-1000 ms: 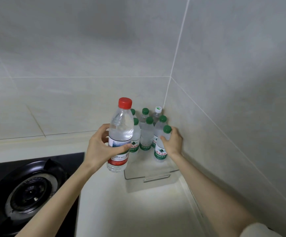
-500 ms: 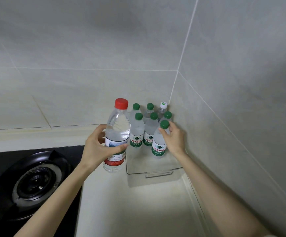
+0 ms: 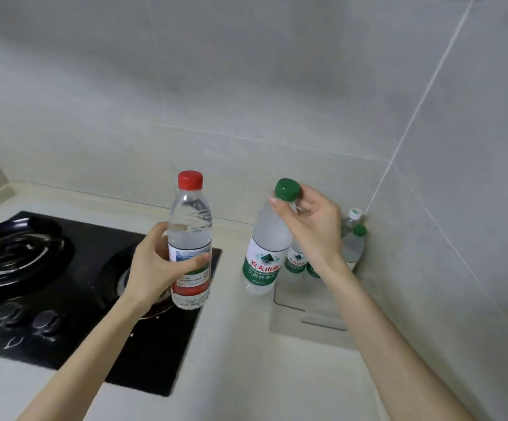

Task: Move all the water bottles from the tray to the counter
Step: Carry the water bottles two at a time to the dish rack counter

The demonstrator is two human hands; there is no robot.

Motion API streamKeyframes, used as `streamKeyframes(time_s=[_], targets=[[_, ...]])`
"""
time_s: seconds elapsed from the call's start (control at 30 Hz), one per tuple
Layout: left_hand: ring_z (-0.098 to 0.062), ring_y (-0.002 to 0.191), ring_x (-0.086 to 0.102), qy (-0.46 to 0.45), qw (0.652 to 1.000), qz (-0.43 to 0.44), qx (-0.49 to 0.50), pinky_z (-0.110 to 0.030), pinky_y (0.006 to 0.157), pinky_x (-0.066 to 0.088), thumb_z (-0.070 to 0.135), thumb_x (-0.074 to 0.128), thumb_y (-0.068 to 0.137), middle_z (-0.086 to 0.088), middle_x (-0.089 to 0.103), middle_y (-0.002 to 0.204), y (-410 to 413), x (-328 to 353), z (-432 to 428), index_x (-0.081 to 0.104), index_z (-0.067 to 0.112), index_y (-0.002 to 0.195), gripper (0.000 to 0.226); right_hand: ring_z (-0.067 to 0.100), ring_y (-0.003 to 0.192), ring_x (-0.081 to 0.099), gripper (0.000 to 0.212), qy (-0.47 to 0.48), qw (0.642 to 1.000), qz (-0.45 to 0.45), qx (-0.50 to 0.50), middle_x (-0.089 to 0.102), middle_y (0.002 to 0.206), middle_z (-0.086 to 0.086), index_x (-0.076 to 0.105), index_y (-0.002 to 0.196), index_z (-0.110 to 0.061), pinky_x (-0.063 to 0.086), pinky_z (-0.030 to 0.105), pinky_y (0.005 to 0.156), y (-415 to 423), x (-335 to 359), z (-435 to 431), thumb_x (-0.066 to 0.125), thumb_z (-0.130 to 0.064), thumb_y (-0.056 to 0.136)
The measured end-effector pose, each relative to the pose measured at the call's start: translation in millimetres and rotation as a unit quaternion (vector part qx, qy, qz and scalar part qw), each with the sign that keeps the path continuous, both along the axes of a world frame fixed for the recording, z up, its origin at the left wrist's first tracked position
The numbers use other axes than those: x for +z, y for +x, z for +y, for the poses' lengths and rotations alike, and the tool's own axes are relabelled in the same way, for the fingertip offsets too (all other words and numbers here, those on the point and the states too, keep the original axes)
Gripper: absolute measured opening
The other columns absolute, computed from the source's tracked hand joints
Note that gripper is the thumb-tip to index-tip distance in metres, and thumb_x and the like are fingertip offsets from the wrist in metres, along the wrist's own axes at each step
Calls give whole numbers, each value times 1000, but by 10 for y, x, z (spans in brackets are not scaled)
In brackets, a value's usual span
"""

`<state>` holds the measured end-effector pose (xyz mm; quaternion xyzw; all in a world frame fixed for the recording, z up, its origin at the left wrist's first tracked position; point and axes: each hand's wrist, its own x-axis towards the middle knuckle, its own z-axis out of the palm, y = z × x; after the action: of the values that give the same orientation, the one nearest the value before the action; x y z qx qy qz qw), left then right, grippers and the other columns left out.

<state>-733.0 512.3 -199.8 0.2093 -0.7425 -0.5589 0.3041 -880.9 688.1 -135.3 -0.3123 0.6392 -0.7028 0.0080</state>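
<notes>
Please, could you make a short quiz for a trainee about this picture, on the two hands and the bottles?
1. True or false: the left hand holds the red-capped bottle upright.
2. Where does the right hand pinch the green-capped bottle? A: at the label. B: at the neck, by the cap. C: at the base.
3. Fill in: the corner bottle in the tray has a ___ cap.

Key: 1 true; 2 B; 3 white.

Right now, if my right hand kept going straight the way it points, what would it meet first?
Probably the tiled back wall; the right hand, pinching the green-capped bottle, points at it, though depth is unclear.
</notes>
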Motion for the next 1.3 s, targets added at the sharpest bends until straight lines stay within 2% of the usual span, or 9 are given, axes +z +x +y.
streamKeyframes(time_s=[0.2, 0.37, 0.5, 0.57, 0.73, 0.87, 1.0, 1.13, 1.3], targets=[[-11, 83, 72, 1, 994, 9, 107, -20, 68, 57, 10, 86, 61, 4, 75, 92, 923, 28, -229, 60, 16, 105, 52, 7, 93, 68, 18, 33, 987, 32, 154, 75, 94, -7, 72, 98, -14, 53, 26, 91, 736, 48, -533, 74, -12, 81], [-8, 82, 71, 1, 981, 13, 193, -15, 64, 55, 9, 87, 61, 9, 74, 91, 1831, 98, -412, 60, 21, 105, 53, 4, 94, 68, 19, 43, 966, 48, 251, 75, 95, -9, 73, 99, -14, 50, 17, 86, 1472, 76, -1024, 75, -13, 80], [3, 79, 69, -12, 963, 2, 268, -8, 60, 50, 14, 88, 61, 23, 72, 82, 2732, 134, -596, 57, 31, 101, 54, -2, 93, 67, 24, 46, 943, 50, 326, 74, 93, -14, 72, 101, -17, 50, 15, 86, 2231, 91, -1503, 76, -12, 78], [4, 80, 69, -10, 955, 3, 297, -10, 61, 50, 23, 90, 58, 20, 72, 85, 3167, 149, -675, 56, 36, 99, 56, 3, 97, 68, 30, 43, 934, 45, 352, 75, 97, -8, 70, 106, -18, 51, 20, 90, 2600, 90, -1720, 77, -12, 78], [-3, 82, 71, -2, 929, -3, 370, -18, 66, 55, 37, 92, 48, 18, 73, 89, 4434, 200, -836, 59, 27, 107, 68, 5, 91, 70, 41, 33, 903, 20, 427, 75, 98, 2, 65, 115, -14, 52, 17, 81, 3755, 83, -2318, 77, -9, 77], [-2, 79, 71, 2, 909, -14, 416, -11, 58, 52, 15, 90, 57, 17, 73, 84, 5310, 211, -936, 59, 24, 106, 59, 10, 91, 71, 42, 36, 875, 32, 481, 75, 94, 3, 61, 110, -20, 55, 29, 85, 4676, 55, -2748, 79, -9, 75], [1, 78, 69, 7, 876, -16, 481, -10, 57, 51, 8, 87, 61, 8, 71, 91, 6105, 185, -1009, 57, 20, 107, 56, 10, 90, 71, 37, 41, 845, 56, 531, 74, 96, 2, 60, 106, -18, 55, 28, 84, 5568, 34, -3151, 79, -11, 75], [-2, 80, 70, 20, 829, -11, 559, -11, 58, 53, 11, 88, 59, 4, 72, 94, 6860, 108, -1064, 58, 17, 110, 60, 7, 86, 71, 37, 48, 804, 78, 587, 74, 96, 0, 60, 104, -20, 54, 18, 77, 6419, -28, -3546, 80, -13, 73], [-5, 81, 71, 25, 759, -13, 651, -13, 61, 54, 15, 89, 58, 4, 72, 96, 7820, 0, -1191, 58, 18, 110, 61, 10, 86, 72, 38, 56, 743, 92, 660, 74, 96, 2, 60, 104, -20, 57, 28, 80, 7519, -130, -4052, 81, -16, 73]])
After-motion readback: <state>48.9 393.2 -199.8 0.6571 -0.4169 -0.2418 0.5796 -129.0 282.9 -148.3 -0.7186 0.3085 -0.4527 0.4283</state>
